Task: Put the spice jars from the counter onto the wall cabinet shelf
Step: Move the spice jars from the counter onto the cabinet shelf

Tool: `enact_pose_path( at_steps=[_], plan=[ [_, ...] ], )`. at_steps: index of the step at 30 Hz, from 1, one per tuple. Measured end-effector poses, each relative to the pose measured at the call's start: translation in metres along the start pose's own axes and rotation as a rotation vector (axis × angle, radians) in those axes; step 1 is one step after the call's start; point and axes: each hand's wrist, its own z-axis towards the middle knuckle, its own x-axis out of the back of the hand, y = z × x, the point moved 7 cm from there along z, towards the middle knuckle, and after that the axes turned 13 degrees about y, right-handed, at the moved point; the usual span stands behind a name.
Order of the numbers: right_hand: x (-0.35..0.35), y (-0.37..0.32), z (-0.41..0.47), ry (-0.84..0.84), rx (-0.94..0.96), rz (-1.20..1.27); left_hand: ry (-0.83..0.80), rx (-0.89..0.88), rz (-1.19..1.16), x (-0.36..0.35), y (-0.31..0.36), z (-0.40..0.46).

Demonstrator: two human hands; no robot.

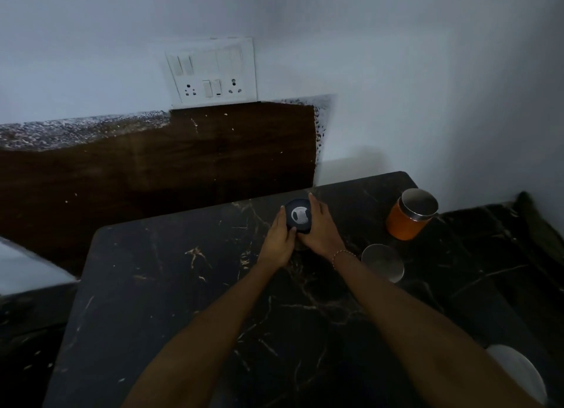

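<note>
A dark jar with a dark lid and a pale round patch on top (298, 216) stands on the black marble counter (183, 285). Both my hands wrap around it: my left hand (279, 239) on its left side, my right hand (320, 227) on its right side. An orange jar with a steel lid (407, 216) stands to the right. Nearer to me sits a jar with a round steel lid (383, 262), its body hidden below the lid. The wall cabinet shelf is out of view.
A white switch and socket panel (212, 71) is on the wall above a dark wooden backsplash (183, 157). A white round object (518, 374) lies at the lower right. The counter's left edge drops off near a pale surface (24, 270).
</note>
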Motion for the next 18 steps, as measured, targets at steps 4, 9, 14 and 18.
enact_pose_path(
  at_steps=[4,9,14,18],
  plan=[
    [0.006,-0.008,0.0,0.073,0.018,0.025,0.026,0.083,-0.188,0.012,0.002,-0.003],
    [0.026,-0.035,-0.001,0.185,-0.027,0.178,0.089,0.172,-0.466,0.035,0.015,-0.017],
    [0.048,-0.076,-0.012,0.225,-0.069,0.427,0.198,0.184,-0.593,0.067,0.035,-0.028],
    [0.069,-0.11,-0.02,0.133,-0.077,0.704,0.275,0.148,-0.597,0.112,0.044,-0.028]
  ],
)
